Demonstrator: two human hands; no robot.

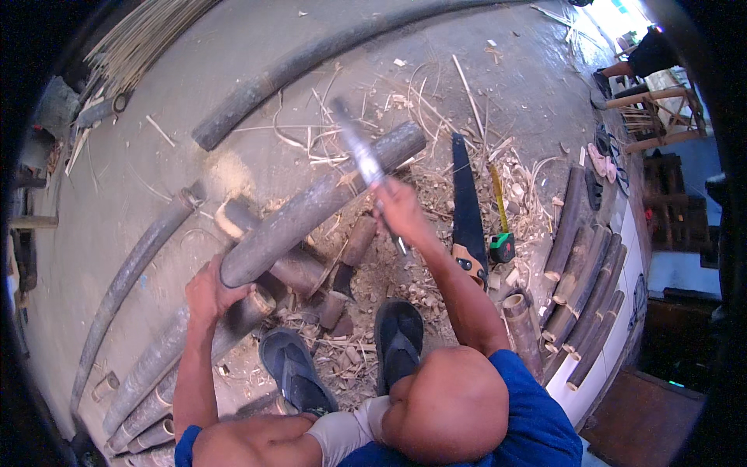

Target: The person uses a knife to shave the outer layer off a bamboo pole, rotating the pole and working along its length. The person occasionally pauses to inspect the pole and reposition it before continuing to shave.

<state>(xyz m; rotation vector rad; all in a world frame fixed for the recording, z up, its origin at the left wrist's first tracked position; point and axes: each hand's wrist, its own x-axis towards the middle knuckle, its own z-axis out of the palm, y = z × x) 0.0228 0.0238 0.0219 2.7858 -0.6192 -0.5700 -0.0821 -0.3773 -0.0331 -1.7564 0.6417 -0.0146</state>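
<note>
My left hand (208,294) is closed on the near end of a dark, thick bamboo pole (299,216), which slants up and away to the right. A pale nick shows in its skin near the far end. My right hand (401,208) is wrapped round the handle of a knife (358,144). Motion smears its long, bright blade, which crosses above the pole's far part; whether it touches the bamboo I cannot tell. Beneath the pole lie short bamboo pieces (299,268), one with a pale cut end. My feet in dark flip-flops (292,366) stand just nearer.
Right of the knife lie a handsaw (467,194) and a green tape measure (502,247), partly drawn out. Shavings (513,175) litter the floor. Cut bamboo lengths (587,288) are stacked at right, more poles (156,373) at left. A long pole (272,82) lies beyond. Another person's leg (618,68) shows far right.
</note>
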